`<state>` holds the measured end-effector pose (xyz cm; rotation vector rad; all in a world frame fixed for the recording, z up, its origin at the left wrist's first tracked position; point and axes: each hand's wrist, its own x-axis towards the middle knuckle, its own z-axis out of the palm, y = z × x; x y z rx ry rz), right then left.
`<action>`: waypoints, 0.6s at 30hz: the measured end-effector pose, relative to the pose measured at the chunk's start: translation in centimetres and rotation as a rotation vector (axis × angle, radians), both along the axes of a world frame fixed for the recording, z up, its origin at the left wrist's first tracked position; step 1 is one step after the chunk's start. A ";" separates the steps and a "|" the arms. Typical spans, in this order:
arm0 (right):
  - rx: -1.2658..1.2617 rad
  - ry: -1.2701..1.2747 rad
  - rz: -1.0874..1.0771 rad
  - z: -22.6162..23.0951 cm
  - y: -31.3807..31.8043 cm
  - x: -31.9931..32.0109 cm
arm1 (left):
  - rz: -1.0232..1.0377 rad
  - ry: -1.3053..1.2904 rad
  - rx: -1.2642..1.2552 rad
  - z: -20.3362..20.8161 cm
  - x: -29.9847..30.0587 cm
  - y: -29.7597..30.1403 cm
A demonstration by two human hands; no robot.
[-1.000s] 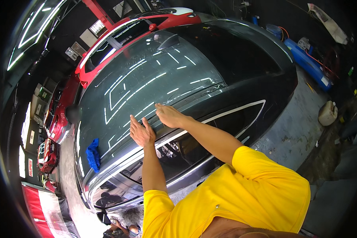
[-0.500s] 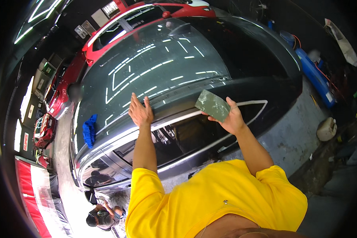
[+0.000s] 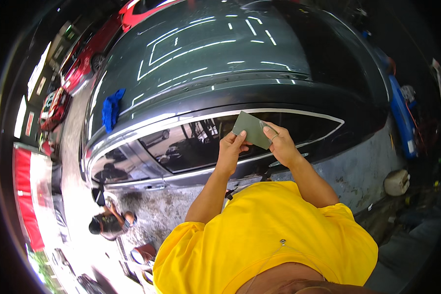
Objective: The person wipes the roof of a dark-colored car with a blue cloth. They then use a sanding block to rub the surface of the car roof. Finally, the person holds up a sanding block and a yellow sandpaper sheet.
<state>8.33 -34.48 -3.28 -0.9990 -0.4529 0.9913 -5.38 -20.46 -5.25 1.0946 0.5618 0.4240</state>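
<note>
Between my two hands is a flat grey-green piece of sandpaper [image 3: 252, 127], tilted in front of the car's side window [image 3: 191, 139]. My left hand [image 3: 234, 149] pinches its lower left edge, thumb on top. At the right edge, my right hand [image 3: 281, 146] grips it with thumb and fingers. The fingertips behind the sheet are partly hidden. Beyond my hands, the dark car's roof [image 3: 206, 63] reflects bright ceiling lights. A crumpled blue cloth [image 3: 111, 110] lies on the roof's left part.
A person [image 3: 110, 220] crouches by the car at lower left, near a bucket [image 3: 143, 254]. Red cars [image 3: 85, 66] stand at far left. A blue tank-like object [image 3: 402, 117] and a whitish jug [image 3: 396, 183] are on the right.
My left hand has come off the roof and now grips the sandpaper together with my right. The sheet shows a plainer face without the white streaks. The view has shifted.
</note>
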 end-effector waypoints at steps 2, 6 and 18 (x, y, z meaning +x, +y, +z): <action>-0.119 -0.134 0.041 -0.1 0.6 -0.8 | 0.083 -0.021 0.094 0.6 -1.3 0.7; -0.219 -0.348 0.202 0.8 1.8 -1.3 | 0.161 0.020 0.238 2.2 -3.9 2.9; -0.215 -0.294 0.221 0.9 5.6 -4.8 | 0.277 -0.065 -0.058 1.8 -8.7 4.3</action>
